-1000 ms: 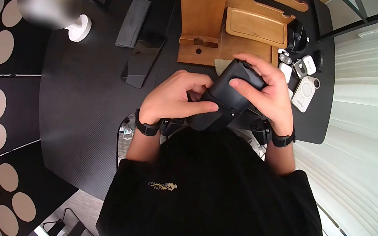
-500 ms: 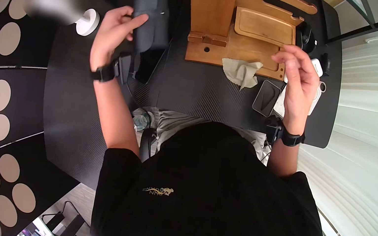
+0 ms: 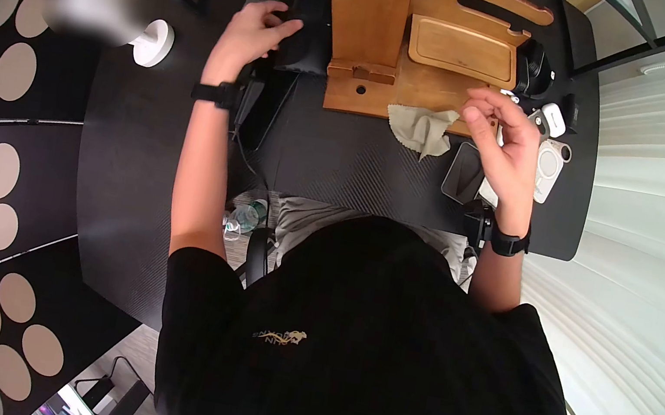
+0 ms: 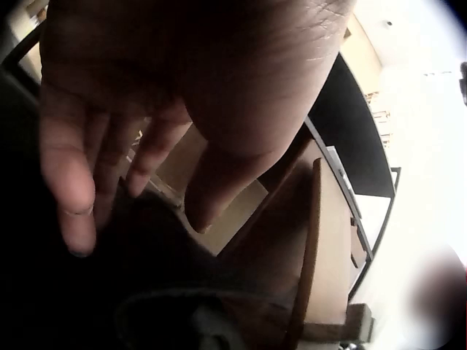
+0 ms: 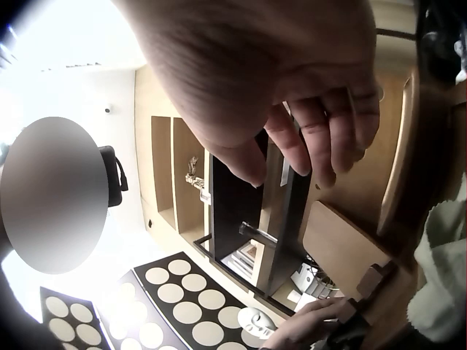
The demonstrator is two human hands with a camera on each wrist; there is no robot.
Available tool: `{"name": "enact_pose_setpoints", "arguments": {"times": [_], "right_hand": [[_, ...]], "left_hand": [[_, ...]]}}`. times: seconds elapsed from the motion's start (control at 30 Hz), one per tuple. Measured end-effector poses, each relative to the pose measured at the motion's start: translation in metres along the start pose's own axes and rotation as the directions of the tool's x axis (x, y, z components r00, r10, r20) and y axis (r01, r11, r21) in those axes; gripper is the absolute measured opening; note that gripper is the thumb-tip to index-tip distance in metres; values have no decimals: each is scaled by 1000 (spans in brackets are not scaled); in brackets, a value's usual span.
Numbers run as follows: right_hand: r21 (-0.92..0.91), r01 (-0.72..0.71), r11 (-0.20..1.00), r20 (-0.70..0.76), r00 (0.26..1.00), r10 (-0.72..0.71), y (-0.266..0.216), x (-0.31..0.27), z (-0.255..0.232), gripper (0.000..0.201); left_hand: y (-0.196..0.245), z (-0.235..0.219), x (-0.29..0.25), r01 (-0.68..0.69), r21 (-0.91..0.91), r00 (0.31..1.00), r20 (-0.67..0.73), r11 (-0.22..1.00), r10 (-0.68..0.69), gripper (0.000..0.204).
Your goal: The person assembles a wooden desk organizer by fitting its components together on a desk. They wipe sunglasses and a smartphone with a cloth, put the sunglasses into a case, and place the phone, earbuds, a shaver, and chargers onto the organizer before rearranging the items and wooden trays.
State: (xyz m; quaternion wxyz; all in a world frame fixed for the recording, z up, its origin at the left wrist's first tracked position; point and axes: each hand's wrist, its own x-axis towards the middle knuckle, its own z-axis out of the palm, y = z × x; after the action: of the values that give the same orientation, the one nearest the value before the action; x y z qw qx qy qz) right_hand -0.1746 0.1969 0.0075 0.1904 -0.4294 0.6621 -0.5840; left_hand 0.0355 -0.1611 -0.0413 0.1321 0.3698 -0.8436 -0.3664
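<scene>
On the table [image 3: 136, 175], we have our left hand [image 3: 248, 37] beside a black case [image 3: 305, 55] left of the wooden stand [image 3: 370, 20], while our right hand [image 3: 509, 153], its fingers loosely bent, hovers near a crumpled grey-green cloth [image 3: 421, 133] and a dark rectangular item [image 3: 464, 175], with white gadgets [image 3: 548, 162] farther right.

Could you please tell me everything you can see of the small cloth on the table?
The cloth is pale grey-green, plain, and looks thin and soft, with what seems a finely notched edge. It lies loosely crumpled, with soft raised folds and one corner pointing toward the person. Its far part reaches the near edge of the wooden stand; the rest lies over the black table. The right hand is beside it, not gripping it.
</scene>
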Motion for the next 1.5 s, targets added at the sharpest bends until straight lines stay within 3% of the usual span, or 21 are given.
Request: {"name": "enact_pose_setpoints", "arguments": {"times": [0.03,0.07,0.2,0.33,0.37,0.43,0.53,0.67,0.73,0.87,0.93,0.97,1.03,1.07,1.13,1.17,1.27,1.33,1.37,1.43,1.5], "right_hand": [[1,-3,1000,0,1000,3,0,0,0,27],[-78,9,997,37,999,-7,0,1,0,28],[-271,-59,961,122,988,95,5,1,4,31],[-452,13,892,83,996,28,6,1,16,32],[-447,12,894,82,996,28,5,1,17,32],[-668,-128,733,101,961,259,0,4,17,42],[-707,-214,674,70,927,368,-2,6,16,47],[-750,-165,641,120,919,376,11,2,15,44],[-699,-41,714,132,974,185,23,-3,18,34],[-616,-23,787,120,985,123,24,-1,15,23],[-376,-93,922,71,989,129,19,1,12,16],[-375,-93,922,69,989,128,20,1,9,16],[-75,-167,983,142,974,176,24,1,5,11],[-74,-166,983,141,974,175,22,1,5,11],[217,-169,962,110,983,148,15,1,4,9],[246,-240,939,142,967,210,17,1,1,10],[338,-193,921,88,981,173,23,1,-2,12],[404,-212,890,65,977,203,21,0,1,13],[466,-209,860,57,977,206,22,-1,0,13],[524,-206,826,46,976,215,28,-4,0,14],[601,-193,776,28,975,221,35,-6,-3,14]], "left_hand": [[-5,-2,-4,-106,72,987,-113,992,113,51],[9,-8,-17,-106,73,987,-110,992,113,51],[45,-29,-88,101,457,992,-116,883,-54,56],[51,-16,-129,131,576,989,-130,807,-68,66],[53,-12,-137,186,555,981,-156,811,-119,67],[45,-6,-146,195,555,976,-192,809,-104,68],[44,-5,-155,266,492,960,-217,829,-179,69],[41,-6,-176,324,450,945,-203,832,-258,71],[36,-10,-188,330,433,943,-184,839,-276,71],[32,-10,-207,324,389,944,-188,862,-270,75],[41,-3,-212,215,510,965,-239,833,-103,76],[41,-2,-211,214,511,966,-240,832,-101,76],[40,0,-210,339,465,938,-227,817,-260,78],[42,-1,-210,339,466,939,-227,817,-259,78],[48,-3,-208,334,432,940,-224,838,-259,76],[51,-4,-206,332,432,940,-225,838,-256,76],[52,-2,-206,398,380,917,-175,835,-358,76],[31,3,-207,315,182,939,-201,931,-279,65],[23,4,-206,308,184,942,-197,933,-272,65],[15,5,-208,310,-21,948,-66,950,-311,51],[19,9,-214,285,-121,951,-89,951,-296,43]]}}
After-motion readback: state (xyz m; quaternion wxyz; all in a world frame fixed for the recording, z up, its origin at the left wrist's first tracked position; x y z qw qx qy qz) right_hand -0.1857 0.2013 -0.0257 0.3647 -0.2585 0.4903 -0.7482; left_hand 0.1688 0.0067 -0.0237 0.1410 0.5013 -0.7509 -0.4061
